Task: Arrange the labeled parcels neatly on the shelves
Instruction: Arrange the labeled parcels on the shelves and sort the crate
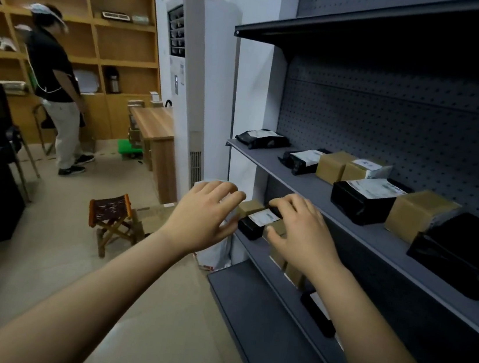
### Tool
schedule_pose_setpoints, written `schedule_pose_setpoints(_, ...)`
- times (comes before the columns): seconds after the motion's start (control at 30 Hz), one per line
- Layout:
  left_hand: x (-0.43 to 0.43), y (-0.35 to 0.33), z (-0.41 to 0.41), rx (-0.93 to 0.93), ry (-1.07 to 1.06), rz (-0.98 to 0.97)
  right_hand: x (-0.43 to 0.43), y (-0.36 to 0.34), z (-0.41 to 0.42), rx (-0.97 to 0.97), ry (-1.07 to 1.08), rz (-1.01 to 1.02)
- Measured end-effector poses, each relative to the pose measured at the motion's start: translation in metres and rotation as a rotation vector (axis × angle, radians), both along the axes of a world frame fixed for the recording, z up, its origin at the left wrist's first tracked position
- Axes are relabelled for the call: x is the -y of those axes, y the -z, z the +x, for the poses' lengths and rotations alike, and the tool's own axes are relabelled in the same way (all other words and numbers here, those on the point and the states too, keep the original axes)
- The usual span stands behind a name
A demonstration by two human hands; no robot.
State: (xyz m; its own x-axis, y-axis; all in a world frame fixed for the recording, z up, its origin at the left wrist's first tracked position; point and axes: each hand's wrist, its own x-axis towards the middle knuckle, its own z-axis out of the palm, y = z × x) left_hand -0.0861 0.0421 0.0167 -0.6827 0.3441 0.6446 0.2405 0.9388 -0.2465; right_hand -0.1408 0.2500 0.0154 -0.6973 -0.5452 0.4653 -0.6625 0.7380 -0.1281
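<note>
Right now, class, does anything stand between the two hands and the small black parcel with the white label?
Nothing visible does. The right hand holds the small black white-labelled parcel on the grey metal shelf; the left hand hovers beside its left end, with nothing in the gap.

Dim, soft indoor light; edges bend, shelving shadowed, slightly blurred.

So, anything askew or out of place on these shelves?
Nothing damaged. The black bag at the left end of the shelf lies skewed, apart from the row, and the labelled parcel held by the right hand sits crooked on brown boxes.
</note>
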Motion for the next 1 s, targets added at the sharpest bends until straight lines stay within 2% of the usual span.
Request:
schedule_pose_setpoints(0.33,0.073,0.009,-0.158,-0.015,0.108,0.007,0.067,0.005,-0.141,0.018,0.097,-0.023)
schedule_pose_setpoints(0.67,0.094,0.0,-0.341,-0.07,0.221,0.045,0.097,0.0,-0.305,-0.032,0.201,-0.08)
schedule_pose_setpoints(1.0,0.076,0.007,-0.477,-0.017,0.476,0.083,0.081,0.008,-0.381,-0.032,0.448,-0.114)
